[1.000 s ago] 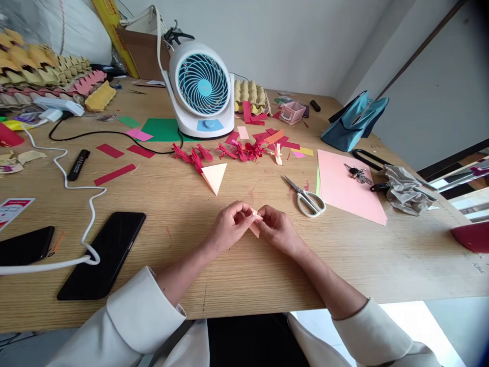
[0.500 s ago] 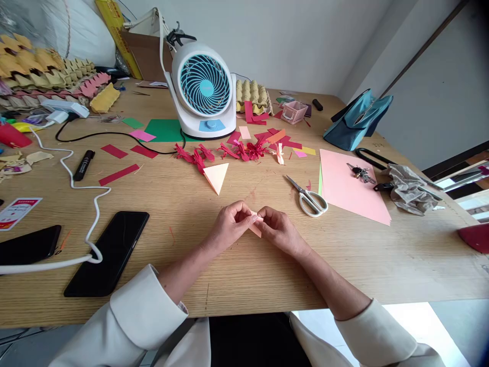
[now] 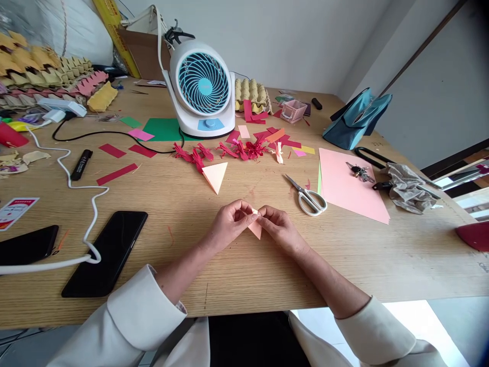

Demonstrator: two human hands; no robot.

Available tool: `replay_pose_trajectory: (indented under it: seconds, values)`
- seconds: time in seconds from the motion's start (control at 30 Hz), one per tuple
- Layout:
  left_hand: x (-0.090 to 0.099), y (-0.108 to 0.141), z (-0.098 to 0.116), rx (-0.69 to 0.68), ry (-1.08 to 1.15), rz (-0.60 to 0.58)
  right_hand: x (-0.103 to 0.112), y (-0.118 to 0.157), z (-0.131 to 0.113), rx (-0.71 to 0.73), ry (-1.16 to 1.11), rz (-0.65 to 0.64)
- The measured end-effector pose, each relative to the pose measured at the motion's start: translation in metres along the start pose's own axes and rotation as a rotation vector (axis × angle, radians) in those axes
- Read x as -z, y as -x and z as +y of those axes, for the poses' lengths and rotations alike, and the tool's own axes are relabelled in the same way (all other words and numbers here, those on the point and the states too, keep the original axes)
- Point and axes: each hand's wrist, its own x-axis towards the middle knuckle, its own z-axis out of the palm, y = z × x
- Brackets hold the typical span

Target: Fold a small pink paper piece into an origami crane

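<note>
Between my two hands is a small piece of light pink paper (image 3: 255, 229), its pointed lower part hanging below the fingertips. My left hand (image 3: 234, 222) pinches it from the left, thumb against forefinger. From the right, my right hand (image 3: 278, 227) pinches its upper edge, and the fingertips of both hands nearly meet. Just beyond them lies a folded pale paper triangle (image 3: 216, 176). Scissors (image 3: 310, 198) with white handles rest to the right of my right hand, blades slightly apart. Crinkled red paper pieces (image 3: 197, 159) lie in a row behind the triangle.
A white fan (image 3: 206, 86) stands at the back. Pink sheets (image 3: 349, 186) with keys (image 3: 361, 173) on them lie at the right, near a blue bag (image 3: 357, 120). On the left are a black phone (image 3: 107, 252), a marker (image 3: 81, 164) and a white cable (image 3: 94, 209).
The held paper has turned a little, and more of its pointed lower part shows below my fingers. Both hands remain in nearly the same place. The whole view has shifted slightly.
</note>
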Motion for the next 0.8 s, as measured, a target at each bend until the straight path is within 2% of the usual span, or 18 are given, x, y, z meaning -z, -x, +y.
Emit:
replay_pose_trajectory:
  seconds: [0.17,0.6,0.8]
  values:
    - [-0.003,0.002,0.001,-0.009,-0.071,0.038,-0.001,0.000,0.000,0.000,-0.038,0.034]
    - [-0.003,0.006,0.008,-0.117,-0.268,0.127,-0.002,0.001,0.000,0.048,0.079,0.036]
    - [-0.003,0.006,0.010,-0.137,-0.295,0.140,-0.004,0.003,0.000,0.058,0.133,0.083]
